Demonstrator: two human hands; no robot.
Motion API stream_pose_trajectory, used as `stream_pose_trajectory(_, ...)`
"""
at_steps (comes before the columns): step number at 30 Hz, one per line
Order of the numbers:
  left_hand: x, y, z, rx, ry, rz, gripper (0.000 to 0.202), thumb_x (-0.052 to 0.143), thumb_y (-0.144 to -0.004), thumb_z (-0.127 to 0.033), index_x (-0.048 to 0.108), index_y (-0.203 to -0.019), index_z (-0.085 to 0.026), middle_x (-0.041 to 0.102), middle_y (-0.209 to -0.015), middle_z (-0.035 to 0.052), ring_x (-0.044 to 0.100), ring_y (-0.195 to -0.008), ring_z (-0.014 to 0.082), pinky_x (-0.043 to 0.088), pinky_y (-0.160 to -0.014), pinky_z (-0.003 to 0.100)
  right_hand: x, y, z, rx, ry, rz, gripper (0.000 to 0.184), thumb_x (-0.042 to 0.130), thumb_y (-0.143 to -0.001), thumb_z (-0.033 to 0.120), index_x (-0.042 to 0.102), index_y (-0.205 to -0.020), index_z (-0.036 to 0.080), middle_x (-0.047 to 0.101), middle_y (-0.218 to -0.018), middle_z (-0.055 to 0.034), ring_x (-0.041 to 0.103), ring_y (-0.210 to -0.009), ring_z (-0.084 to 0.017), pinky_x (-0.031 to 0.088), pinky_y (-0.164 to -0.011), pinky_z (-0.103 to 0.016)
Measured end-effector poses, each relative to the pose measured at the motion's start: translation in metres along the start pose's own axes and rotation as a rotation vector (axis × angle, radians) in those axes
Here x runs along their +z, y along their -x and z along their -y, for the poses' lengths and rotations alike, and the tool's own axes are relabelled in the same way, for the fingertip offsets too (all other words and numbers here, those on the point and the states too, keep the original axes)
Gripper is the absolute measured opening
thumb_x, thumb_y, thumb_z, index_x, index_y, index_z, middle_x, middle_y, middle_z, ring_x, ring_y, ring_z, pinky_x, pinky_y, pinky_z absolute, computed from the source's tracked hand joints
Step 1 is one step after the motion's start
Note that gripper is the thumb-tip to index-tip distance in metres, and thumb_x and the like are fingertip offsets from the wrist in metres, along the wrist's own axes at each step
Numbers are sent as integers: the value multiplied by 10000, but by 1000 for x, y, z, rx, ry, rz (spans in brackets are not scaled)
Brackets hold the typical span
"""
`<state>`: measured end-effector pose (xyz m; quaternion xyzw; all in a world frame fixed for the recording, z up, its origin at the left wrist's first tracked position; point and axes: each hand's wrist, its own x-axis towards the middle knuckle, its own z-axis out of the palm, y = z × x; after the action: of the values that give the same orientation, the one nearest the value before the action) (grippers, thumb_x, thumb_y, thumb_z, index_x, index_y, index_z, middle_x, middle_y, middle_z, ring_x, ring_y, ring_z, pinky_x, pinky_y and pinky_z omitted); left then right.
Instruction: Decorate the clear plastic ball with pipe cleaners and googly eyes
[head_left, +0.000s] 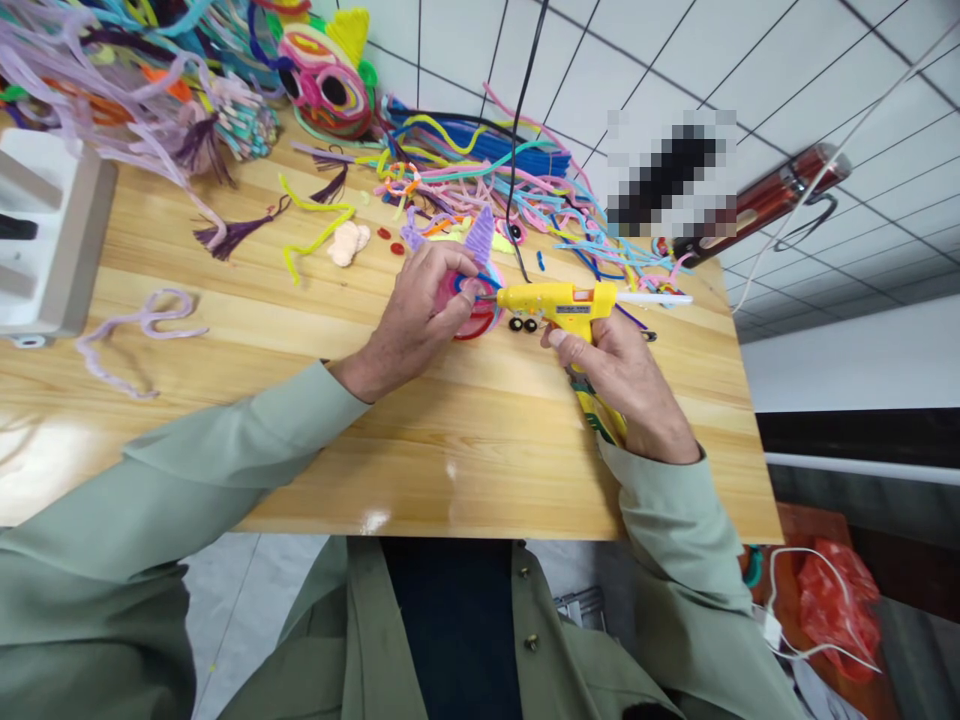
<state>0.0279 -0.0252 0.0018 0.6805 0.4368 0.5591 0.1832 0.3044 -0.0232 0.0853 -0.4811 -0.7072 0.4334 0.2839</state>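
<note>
My right hand [626, 385] is closed round the handle of a yellow hot glue gun [559, 303], whose nozzle points left. The nozzle tip meets a small pipe-cleaner figure [480, 300] with a pink and red coiled face, a blue loop and purple ears. My left hand [420, 315] pinches that figure and holds it against the wooden table [300, 420]. A white glue stick [652, 298] juts from the back of the gun. Two small black rings [523, 324] lie just under the gun's barrel.
Heaps of coloured pipe cleaners [480, 170] cover the table's far side, with a finished coiled mask [330, 85] behind them. A lilac pipe cleaner [139, 325] lies at left near a white and grey box [45, 235]. A black cord [521, 130] hangs down to the table.
</note>
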Motion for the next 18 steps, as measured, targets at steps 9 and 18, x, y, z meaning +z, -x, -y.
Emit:
stream_pose_trajectory(9, 4, 1, 9, 90, 4, -28, 137, 658, -1122, -306, 679, -1257, -322, 774, -1272, 81, 731, -1248, 305, 624, -1121, 593, 1, 0, 1, 38, -9, 11, 279, 849, -945, 489, 719, -977, 244, 660, -838, -9, 585, -768, -192, 466, -662, -336)
stream_pose_trajectory(18, 5, 1, 13, 96, 18, -37, 130, 674, -1137, -381, 679, -1250, -318, 781, -1277, 75, 731, -1251, 300, 623, -1126, 574, 2, 2, 1, 44, -19, -2, 285, 859, -962, 488, 709, -961, 246, 648, -833, -1, 579, -761, -185, 463, -659, -330)
